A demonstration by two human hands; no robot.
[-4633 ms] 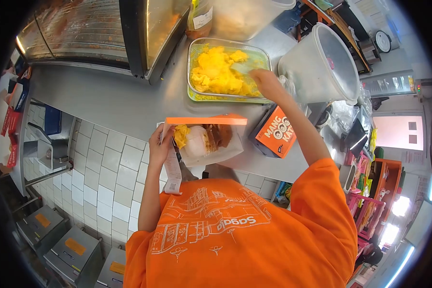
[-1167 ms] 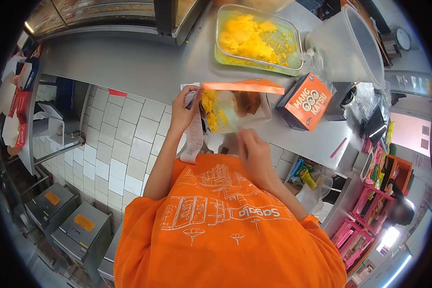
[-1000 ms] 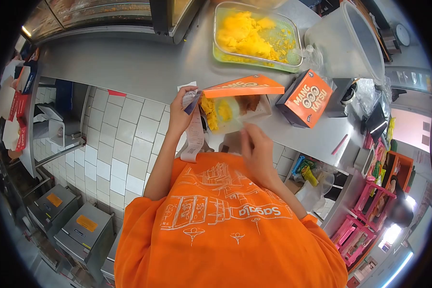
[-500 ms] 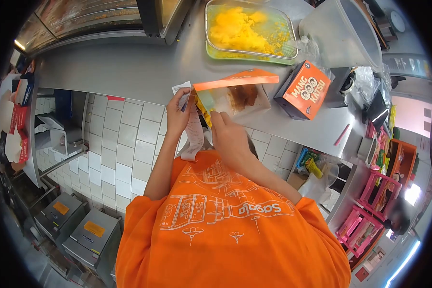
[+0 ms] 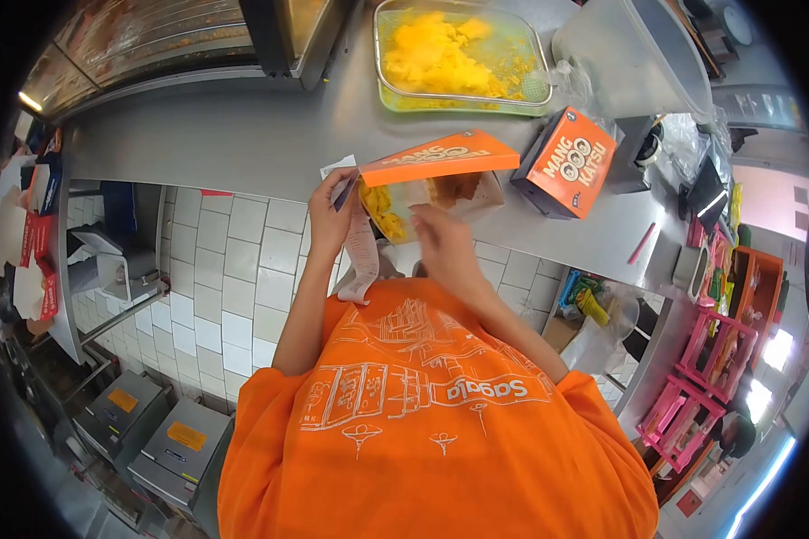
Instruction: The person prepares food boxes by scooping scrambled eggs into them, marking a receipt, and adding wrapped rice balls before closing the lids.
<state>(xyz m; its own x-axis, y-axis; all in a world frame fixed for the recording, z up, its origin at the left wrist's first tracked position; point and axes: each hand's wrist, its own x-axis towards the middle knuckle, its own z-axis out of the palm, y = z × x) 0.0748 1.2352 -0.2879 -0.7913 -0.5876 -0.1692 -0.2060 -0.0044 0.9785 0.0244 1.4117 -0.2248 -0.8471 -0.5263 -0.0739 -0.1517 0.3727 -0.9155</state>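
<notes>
A takeaway box [image 5: 485, 202] with a hinged orange lid [image 5: 440, 157] is partly open at the counter's front edge. Inside lie yellow food pieces [image 5: 382, 214] on the left and a brown fried piece [image 5: 458, 187] towards the right, half covered by the lid. My left hand [image 5: 329, 211] is closed on the box's left end, with a long paper receipt [image 5: 360, 251] hanging from the same grip. At the front of the box, my right hand [image 5: 445, 247] has its fingers curled against the near side; the fingertips are partly hidden.
A closed orange and black box [image 5: 571, 166] stands to the right on the steel counter [image 5: 216, 135]. Behind are a wire-mesh tray [image 5: 548, 67] of yellow crumbs and a large translucent tub [image 5: 634, 58]. A glass-fronted cabinet [image 5: 162, 36] is at the back left; a pink pen [image 5: 641, 242] lies right.
The orange lid has tipped so its printed top shows more. My right hand has shifted right and slightly down, uncovering more yellow food. My left hand keeps its hold.
</notes>
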